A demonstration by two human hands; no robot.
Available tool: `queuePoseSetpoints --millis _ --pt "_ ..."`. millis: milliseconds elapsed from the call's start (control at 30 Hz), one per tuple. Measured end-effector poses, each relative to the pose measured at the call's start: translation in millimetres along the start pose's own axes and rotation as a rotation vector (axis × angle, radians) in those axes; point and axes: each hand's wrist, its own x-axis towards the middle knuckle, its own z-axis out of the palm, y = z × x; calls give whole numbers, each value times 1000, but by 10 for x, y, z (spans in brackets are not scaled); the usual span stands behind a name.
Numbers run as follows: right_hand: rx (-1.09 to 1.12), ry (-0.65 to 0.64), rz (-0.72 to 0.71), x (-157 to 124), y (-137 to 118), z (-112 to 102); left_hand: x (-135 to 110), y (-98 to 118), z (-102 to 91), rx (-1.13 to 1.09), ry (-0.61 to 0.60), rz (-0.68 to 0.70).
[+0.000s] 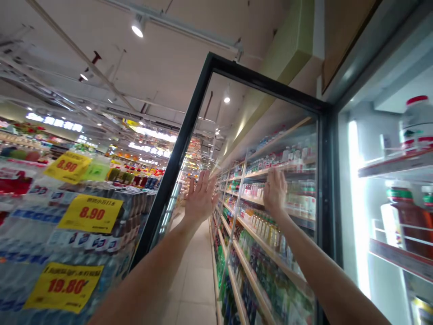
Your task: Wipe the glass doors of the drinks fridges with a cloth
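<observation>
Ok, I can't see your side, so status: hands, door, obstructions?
Left hand, right hand raised at glass door; contact unclear. Door open, bottles at right. No obstruction seen between hands and door.

We spot bare forearms (152, 268), slender, tapering to wrists (191, 223); left hand (200, 201) bare, right hand (275, 193) bare too, fingers (204, 181) slightly blurred!

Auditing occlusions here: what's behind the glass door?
Through the glass door, shelves of bottles and pale floor show. The left hand, right hand and forearms hide what lies directly behind them.
</observation>
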Motion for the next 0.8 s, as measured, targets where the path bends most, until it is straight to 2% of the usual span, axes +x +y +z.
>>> queuePoseSetpoints --millis 33,67,100,233,300,367,433,533,567,600,700,733,767,800 --pt "3 -67 -114 -42 -19 -8 1 0 -5 0 4 1" --pt "0 -103 -171 -76 3 -23 2 1 -8 0 5 3" --pt "-9 -94 -150 -96 72 -47 3 1 -11 1 6 4" --pt "-76 160 283 -39 648 -191 5 7 -23 10 -6 4" --pt "-85 189 330 12 826 -227 6 9 -27 6 -12 -1" --pt "-77 149 257 27 767 -198 6 6 -23 -3 -14 1" --pt "-57 73 126 2 522 -117 6 -5 -10 -14 -7 5" --pt "-18 -96 -151 -44 151 -14 5 -27 17 -30 0 7" --pt "-19 -126 -184 -48 91 -4 4 -32 24 -30 -1 8" --pt "-33 -122 -154 -50 66 -6 3 -37 30 -28 -4 11" --pt "-106 35 174 -82 87 -39 1 -40 40 -17 -15 19" --pt "-112 66 217 -114 81 -43 1 -39 44 -14 -16 17" --pt "-104 63 182 -155 56 -42 0 -39 47 -11 -16 14" --pt "-83 23 78 -200 16 -35 0 -39 52 -8 -14 10"
